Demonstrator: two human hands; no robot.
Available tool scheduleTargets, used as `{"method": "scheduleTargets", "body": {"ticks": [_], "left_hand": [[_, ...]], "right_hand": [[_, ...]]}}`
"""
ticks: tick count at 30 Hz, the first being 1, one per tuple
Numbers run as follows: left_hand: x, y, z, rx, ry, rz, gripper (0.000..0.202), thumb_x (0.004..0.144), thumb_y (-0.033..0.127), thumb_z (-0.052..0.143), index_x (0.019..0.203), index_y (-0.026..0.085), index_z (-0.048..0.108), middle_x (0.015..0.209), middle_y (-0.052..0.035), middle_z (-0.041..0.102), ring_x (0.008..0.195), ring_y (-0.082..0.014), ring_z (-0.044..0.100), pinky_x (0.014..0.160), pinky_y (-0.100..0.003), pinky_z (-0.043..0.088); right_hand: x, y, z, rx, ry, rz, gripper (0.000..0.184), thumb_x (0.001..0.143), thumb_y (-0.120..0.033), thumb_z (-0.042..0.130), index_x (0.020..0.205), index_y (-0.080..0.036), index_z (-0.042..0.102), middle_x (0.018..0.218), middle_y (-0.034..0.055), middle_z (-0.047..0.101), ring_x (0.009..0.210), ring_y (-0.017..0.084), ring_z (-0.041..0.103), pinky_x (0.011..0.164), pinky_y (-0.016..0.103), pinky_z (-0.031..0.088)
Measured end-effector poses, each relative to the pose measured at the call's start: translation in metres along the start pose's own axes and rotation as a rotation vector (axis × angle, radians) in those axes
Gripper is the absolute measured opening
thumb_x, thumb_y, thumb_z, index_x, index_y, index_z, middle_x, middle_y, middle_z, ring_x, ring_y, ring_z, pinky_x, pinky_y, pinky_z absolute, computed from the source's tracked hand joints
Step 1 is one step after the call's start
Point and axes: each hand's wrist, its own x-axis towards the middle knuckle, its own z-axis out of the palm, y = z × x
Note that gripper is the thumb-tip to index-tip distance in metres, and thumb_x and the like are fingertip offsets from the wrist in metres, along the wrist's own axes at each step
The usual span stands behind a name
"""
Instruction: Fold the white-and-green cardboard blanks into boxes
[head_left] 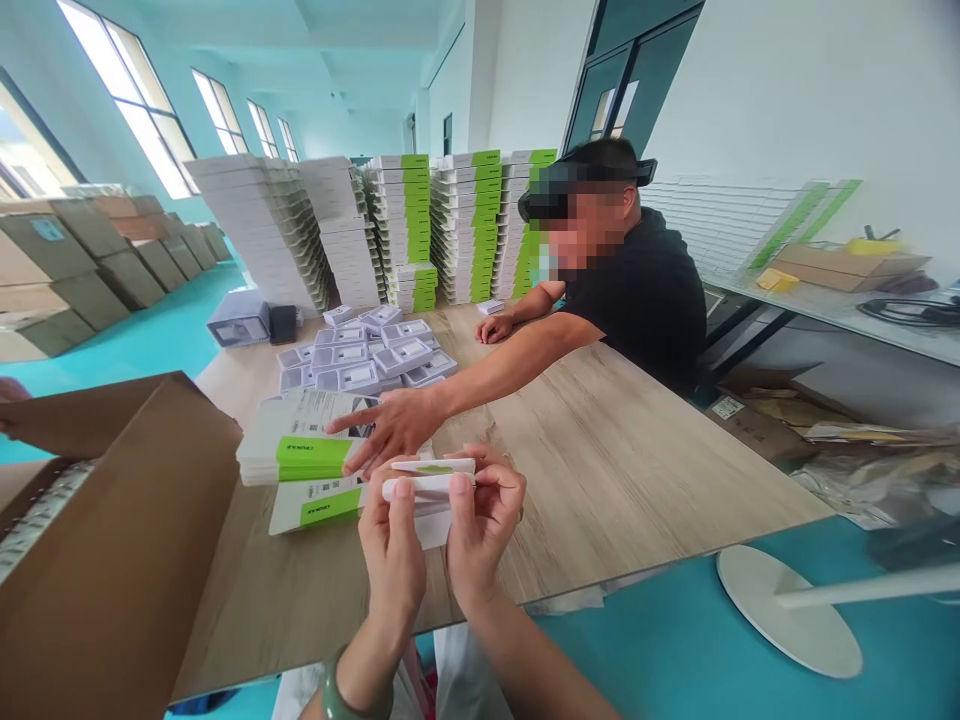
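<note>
I hold a small white carton (427, 487) over the front of the table, its narrow open end facing me and a bit of green showing at the gap. My left hand (394, 545) grips its left side, thumb on the near edge. On the right side, my right hand (484, 530) is closed around it in the same way. Just beyond lie flat white-and-green cartons (311, 455) in a stack. Another person's hand (401, 422) reaches across with fingers spread over that stack. A pile of white trays (367, 350) with rectangular recesses sits behind.
An open cardboard box (135, 540) stands at left, with another hand (9, 400) at its flap. Tall stacks of white-and-green boxes (401, 220) line the table's (600, 450) far edge. A person in black (637, 290) leans in from the right. A round white base (787, 610) stands on the floor.
</note>
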Motion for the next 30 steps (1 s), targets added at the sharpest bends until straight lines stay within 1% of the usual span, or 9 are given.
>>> {"method": "scheduleTargets", "body": {"ticks": [4, 7, 10, 13, 17, 19, 24, 27, 30], "left_hand": [[0.004, 0.008, -0.003, 0.076, -0.166, -0.05, 0.038, 0.096, 0.056, 0.065, 0.095, 0.021, 0.08, 0.103, -0.008, 0.079, 0.099, -0.0274, 0.072, 0.091, -0.037, 0.055], [0.006, 0.008, -0.003, 0.111, -0.21, -0.058, 0.043, 0.098, 0.059, 0.062, 0.102, 0.021, 0.081, 0.12, -0.01, 0.077, 0.113, -0.0292, 0.07, 0.1, -0.038, 0.052], [0.007, 0.004, -0.002, 0.133, -0.186, -0.057, 0.05, 0.096, 0.067, 0.06, 0.107, 0.023, 0.081, 0.127, -0.0104, 0.074, 0.121, -0.0304, 0.066, 0.105, -0.041, 0.049], [0.01, 0.0, 0.002, 0.141, -0.151, -0.052, 0.058, 0.094, 0.074, 0.057, 0.102, 0.023, 0.082, 0.12, -0.0099, 0.076, 0.122, -0.0309, 0.065, 0.109, -0.042, 0.046], [0.013, -0.002, 0.007, 0.15, -0.069, -0.09, 0.062, 0.095, 0.077, 0.051, 0.096, 0.022, 0.079, 0.1, -0.008, 0.077, 0.098, -0.0274, 0.07, 0.088, -0.038, 0.053], [0.013, -0.004, 0.009, 0.149, -0.025, -0.105, 0.061, 0.095, 0.077, 0.052, 0.095, 0.022, 0.077, 0.093, -0.0057, 0.075, 0.087, -0.0249, 0.068, 0.08, -0.035, 0.053], [0.007, -0.008, 0.011, 0.12, 0.032, -0.116, 0.053, 0.097, 0.072, 0.054, 0.097, 0.023, 0.074, 0.094, -0.0028, 0.073, 0.087, -0.0226, 0.065, 0.077, -0.032, 0.051], [0.006, -0.012, 0.009, 0.111, 0.047, -0.131, 0.052, 0.097, 0.07, 0.054, 0.101, 0.023, 0.074, 0.098, -0.0027, 0.073, 0.091, -0.0228, 0.065, 0.08, -0.032, 0.051], [0.011, -0.012, 0.004, 0.115, 0.002, -0.149, 0.055, 0.095, 0.073, 0.056, 0.102, 0.023, 0.079, 0.105, -0.0056, 0.075, 0.101, -0.026, 0.066, 0.088, -0.035, 0.051]], "right_hand": [[0.005, 0.007, -0.004, -0.035, -0.006, 0.056, 0.024, 0.099, -0.048, 0.065, 0.098, -0.026, 0.054, 0.105, 0.0062, 0.07, 0.089, 0.019, 0.071, 0.073, 0.032, 0.059], [0.01, 0.009, -0.006, -0.045, -0.01, 0.09, 0.029, 0.097, -0.052, 0.065, 0.092, -0.025, 0.057, 0.111, 0.009, 0.072, 0.095, 0.021, 0.071, 0.078, 0.035, 0.058], [0.015, 0.008, -0.006, -0.056, -0.024, 0.146, 0.037, 0.095, -0.057, 0.066, 0.082, -0.023, 0.058, 0.122, 0.0118, 0.071, 0.108, 0.024, 0.07, 0.087, 0.037, 0.057], [0.02, 0.005, -0.004, -0.056, -0.058, 0.243, 0.041, 0.096, -0.059, 0.063, 0.078, -0.022, 0.061, 0.11, 0.0099, 0.074, 0.098, 0.023, 0.071, 0.082, 0.035, 0.057], [0.023, -0.001, 0.0, -0.033, -0.104, 0.372, 0.04, 0.099, -0.059, 0.06, 0.083, -0.022, 0.066, 0.082, 0.0046, 0.075, 0.077, 0.023, 0.071, 0.068, 0.033, 0.057], [0.022, -0.003, 0.003, -0.018, -0.103, 0.41, 0.04, 0.098, -0.06, 0.06, 0.083, -0.023, 0.065, 0.079, 0.0035, 0.074, 0.075, 0.022, 0.071, 0.067, 0.033, 0.058], [0.019, -0.002, 0.006, 0.003, -0.059, 0.422, 0.041, 0.095, -0.064, 0.063, 0.098, -0.023, 0.062, 0.095, 0.0061, 0.076, 0.084, 0.023, 0.074, 0.071, 0.034, 0.061], [0.017, 0.003, 0.005, -0.005, -0.061, 0.397, 0.044, 0.092, -0.066, 0.065, 0.092, -0.022, 0.064, 0.098, 0.0088, 0.078, 0.09, 0.024, 0.074, 0.076, 0.036, 0.061], [0.014, 0.007, 0.004, -0.02, -0.054, 0.368, 0.043, 0.092, -0.066, 0.065, 0.084, -0.023, 0.063, 0.092, 0.0072, 0.079, 0.083, 0.023, 0.072, 0.073, 0.034, 0.059]]}}
